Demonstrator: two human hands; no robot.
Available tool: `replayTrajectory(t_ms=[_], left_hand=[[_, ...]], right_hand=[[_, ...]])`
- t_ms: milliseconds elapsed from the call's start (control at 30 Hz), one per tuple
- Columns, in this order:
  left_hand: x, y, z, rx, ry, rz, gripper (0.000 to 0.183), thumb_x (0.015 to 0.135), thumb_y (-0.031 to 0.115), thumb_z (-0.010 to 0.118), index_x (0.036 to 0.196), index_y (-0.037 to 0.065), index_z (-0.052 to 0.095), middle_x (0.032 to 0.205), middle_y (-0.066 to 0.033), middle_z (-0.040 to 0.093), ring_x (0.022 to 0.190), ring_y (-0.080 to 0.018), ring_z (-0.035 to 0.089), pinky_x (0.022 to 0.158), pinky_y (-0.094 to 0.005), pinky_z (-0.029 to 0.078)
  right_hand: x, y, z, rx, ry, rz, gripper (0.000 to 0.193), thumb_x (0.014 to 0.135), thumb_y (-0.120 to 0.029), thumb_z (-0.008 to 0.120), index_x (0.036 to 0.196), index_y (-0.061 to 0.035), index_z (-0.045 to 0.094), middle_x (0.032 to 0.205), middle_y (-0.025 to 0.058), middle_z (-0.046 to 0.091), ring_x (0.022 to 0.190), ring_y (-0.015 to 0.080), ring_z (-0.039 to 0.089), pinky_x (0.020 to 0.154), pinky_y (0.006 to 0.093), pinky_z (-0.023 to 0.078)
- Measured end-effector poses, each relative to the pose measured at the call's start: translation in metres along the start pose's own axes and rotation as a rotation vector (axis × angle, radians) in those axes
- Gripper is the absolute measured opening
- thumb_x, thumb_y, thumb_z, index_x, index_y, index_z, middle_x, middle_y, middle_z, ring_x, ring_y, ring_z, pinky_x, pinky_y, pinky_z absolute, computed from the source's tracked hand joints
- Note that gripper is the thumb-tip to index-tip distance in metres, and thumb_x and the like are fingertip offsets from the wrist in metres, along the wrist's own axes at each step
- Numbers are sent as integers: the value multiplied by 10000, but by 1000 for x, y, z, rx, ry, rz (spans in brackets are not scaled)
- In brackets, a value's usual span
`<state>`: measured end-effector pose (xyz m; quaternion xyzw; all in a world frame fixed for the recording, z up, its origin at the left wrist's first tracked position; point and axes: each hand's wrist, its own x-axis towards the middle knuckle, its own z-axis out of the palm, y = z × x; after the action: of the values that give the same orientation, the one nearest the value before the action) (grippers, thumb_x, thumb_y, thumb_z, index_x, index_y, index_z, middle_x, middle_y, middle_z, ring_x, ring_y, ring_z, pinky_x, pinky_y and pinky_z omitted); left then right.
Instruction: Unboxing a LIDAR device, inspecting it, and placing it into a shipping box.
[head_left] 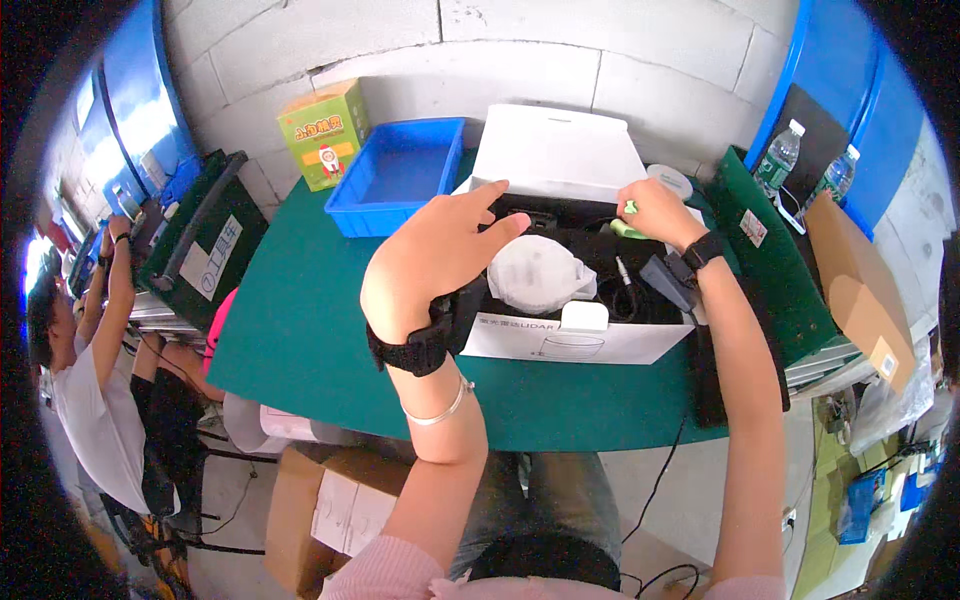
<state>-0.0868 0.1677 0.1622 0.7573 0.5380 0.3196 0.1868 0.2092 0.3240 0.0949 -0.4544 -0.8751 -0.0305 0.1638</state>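
Green-topped table point(300, 300). The open white box point(640, 345), black-lined, lies on the right half, its lid raised toward the far edge. An empty blue tray point(385, 221) stands at the far edge, left of centre; a green-yellow carton point(322, 140) occupies the far left corner. The left hand point(428, 250), fingers extended and thumb apart, is over the box's left side, beside a white-wrapped round object point(538, 272). The right hand point(658, 213), fingers curled, grips a light-green piece point(628, 230) at the box's far right corner.
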Motion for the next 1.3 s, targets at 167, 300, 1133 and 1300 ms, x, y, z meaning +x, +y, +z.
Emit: replayTrajectory(t_ms=[167, 300, 1133, 1300], left_hand=[[5, -2, 4, 61, 28, 51, 528, 900, 367, 571, 1263, -15, 541, 1021, -264, 642, 965, -397, 614, 832, -397, 480], [6, 3, 2, 96, -42, 35, 519, 916, 367, 563, 1276, -4, 526, 1058, -260, 634, 993, -383, 613, 852, -390, 473], [8, -6, -4, 6, -127, -70, 507, 929, 335, 598, 1310, 13, 511, 1005, -165, 668, 886, -194, 607, 784, -303, 480], [7, -8, -3, -40, -51, -18, 526, 902, 365, 593, 1264, -12, 531, 944, -226, 670, 900, -372, 639, 781, -386, 493]], right_hand=[[-4, -17, -4, -179, -7, 3, 67, 722, -94, 639, 769, -59, 670, 793, 168, 659, 805, 349, 643, 717, 428, 506], [-3, -30, -9, -216, 184, -221, 42, 737, -65, 620, 737, -63, 662, 818, 142, 667, 810, 330, 655, 705, 429, 522], [8, -23, 12, -400, -172, -256, 119, 764, -78, 580, 778, -78, 699, 775, 167, 669, 777, 347, 672, 685, 457, 544], [3, -29, 7, -371, -111, -232, 102, 746, -57, 586, 760, -74, 686, 762, 179, 659, 773, 351, 669, 678, 461, 538]])
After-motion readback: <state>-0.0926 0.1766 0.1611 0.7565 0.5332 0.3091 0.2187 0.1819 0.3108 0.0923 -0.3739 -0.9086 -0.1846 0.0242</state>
